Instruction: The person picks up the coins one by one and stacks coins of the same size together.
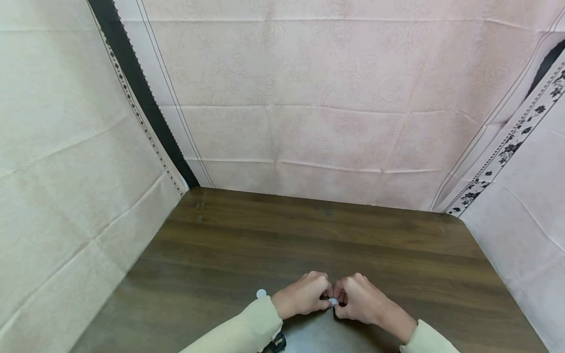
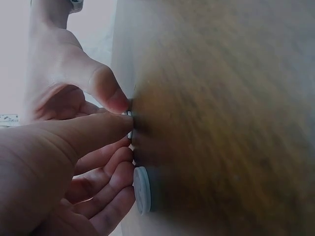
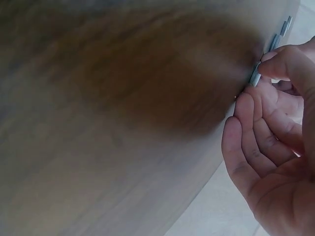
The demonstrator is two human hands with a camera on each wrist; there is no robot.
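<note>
My left hand (image 1: 306, 294) and right hand (image 1: 364, 300) meet low over the wooden table. Between their fingertips is a small whitish piece (image 1: 333, 301), pinched by thumb and fingers of both hands. Its edge peeks out at the left thumb tip (image 2: 130, 123) in the left wrist view, and beside a thumb in the right wrist view as a thin pale edge (image 3: 255, 73). Fingers cover most of it, so its kind is unclear. A round pale disc (image 1: 261, 293) lies by the left cuff; a rimmed disc (image 2: 142, 191) appears close to the left fingers in the left wrist view.
The dark wooden tabletop (image 1: 282, 235) spreads ahead of both hands. Pale patterned cloths hang behind it (image 1: 335, 98) and along both sides. More thin pale pieces (image 3: 276, 42) sit past the fingers in the right wrist view. Something black (image 1: 278, 341) shows under the left sleeve.
</note>
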